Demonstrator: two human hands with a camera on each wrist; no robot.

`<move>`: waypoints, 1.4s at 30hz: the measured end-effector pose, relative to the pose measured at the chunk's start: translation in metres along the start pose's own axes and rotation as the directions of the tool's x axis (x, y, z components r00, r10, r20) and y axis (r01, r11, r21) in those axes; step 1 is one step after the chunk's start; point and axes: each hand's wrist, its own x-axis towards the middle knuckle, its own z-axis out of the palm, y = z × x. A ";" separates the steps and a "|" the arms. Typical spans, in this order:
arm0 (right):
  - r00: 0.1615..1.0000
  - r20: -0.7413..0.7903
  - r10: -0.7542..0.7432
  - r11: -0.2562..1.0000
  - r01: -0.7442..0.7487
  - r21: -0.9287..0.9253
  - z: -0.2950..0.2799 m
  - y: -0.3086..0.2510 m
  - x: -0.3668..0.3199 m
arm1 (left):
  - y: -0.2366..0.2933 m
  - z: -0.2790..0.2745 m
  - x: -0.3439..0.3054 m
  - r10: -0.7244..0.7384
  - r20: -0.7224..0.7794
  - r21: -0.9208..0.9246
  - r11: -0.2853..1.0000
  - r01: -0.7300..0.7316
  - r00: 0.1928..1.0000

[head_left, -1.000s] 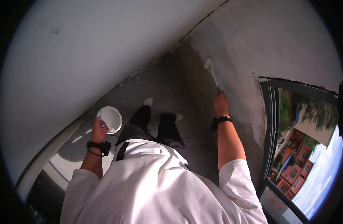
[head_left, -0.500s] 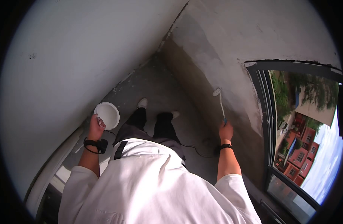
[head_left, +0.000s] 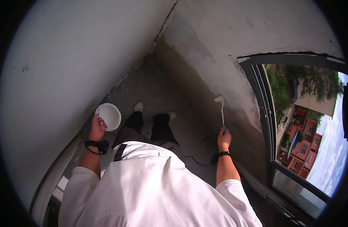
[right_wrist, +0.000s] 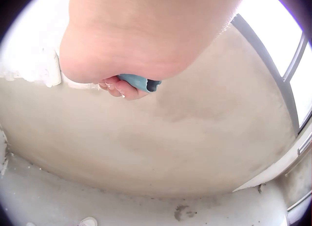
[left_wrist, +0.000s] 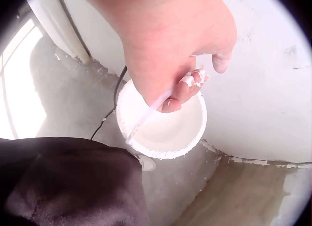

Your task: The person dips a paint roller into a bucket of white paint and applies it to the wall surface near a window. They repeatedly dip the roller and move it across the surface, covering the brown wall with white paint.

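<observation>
My left hand [head_left: 98, 127] grips the thin handle of a white bucket [head_left: 112, 114], which hangs beside my left leg. In the left wrist view, wet white paint coats the bucket's rim, and white smears cover the fingertips [left_wrist: 194, 79]. My right hand [head_left: 224, 139] holds a paint roller by its blue-green handle [right_wrist: 141, 82]. The roller's white head [head_left: 219, 98] is against the wall under the window, at the lower border of the paler coated area [head_left: 198, 64]. Below that border the wall [right_wrist: 161, 133] is bare and brownish.
A dark-framed window [head_left: 270, 113] opens on the right, with buildings and trees outside. A white wall [head_left: 64, 68] rises close on the left and meets the coated wall in a corner. A black cable [head_left: 198, 162] lies on the grey floor by my feet.
The roller has come down the wall toward me, from near the corner to the lower border by the window. The view has swung toward the window; the left hand still holds the bucket.
</observation>
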 end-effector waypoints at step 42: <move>0.961 -0.146 0.235 0.971 -0.226 0.075 -0.023 0.066 -0.050 | 0.012 0.019 0.012 -0.021 -0.004 0.046 0.999 0.021 1.000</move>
